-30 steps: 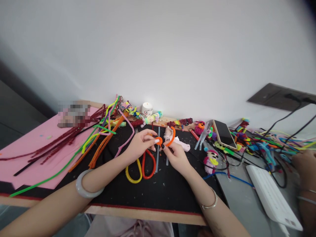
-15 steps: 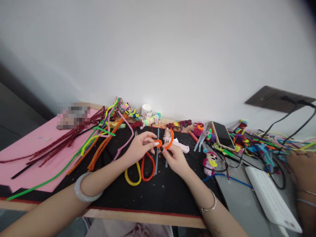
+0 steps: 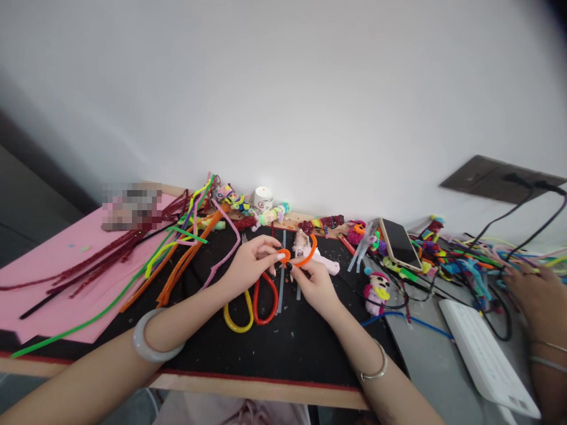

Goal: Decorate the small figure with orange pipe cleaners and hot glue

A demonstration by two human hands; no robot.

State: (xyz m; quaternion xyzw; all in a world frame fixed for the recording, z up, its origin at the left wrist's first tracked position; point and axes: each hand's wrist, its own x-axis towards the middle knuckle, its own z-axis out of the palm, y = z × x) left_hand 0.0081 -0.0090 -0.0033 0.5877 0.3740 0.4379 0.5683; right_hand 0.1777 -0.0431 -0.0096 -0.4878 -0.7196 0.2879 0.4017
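An orange pipe cleaner [image 3: 313,247] is between my two hands, one end coiled into a small round and the other curving up in an arc. My left hand [image 3: 256,260] pinches the coiled end between thumb and fingers. With closed fingertips, my right hand [image 3: 313,282] grips the pipe cleaner just beside the coil. Below my hands, scissors [image 3: 266,300] with one yellow and one red handle lie on the black mat [image 3: 310,348]. Behind my right hand rests a pale pink glue gun [image 3: 328,263], partly hidden.
Loose pipe cleaners [image 3: 177,265] spread over pink sheets [image 3: 80,283] at left. A white cup [image 3: 263,198] stands by the wall. On the right are a phone [image 3: 400,243], a small pink figure [image 3: 376,292], a white power strip [image 3: 487,357], cables and another person's hand [image 3: 534,295].
The free arc of the orange pipe cleaner has swung slightly to the right. My hands stay almost in place; the other person's hand at right has shifted a little left.
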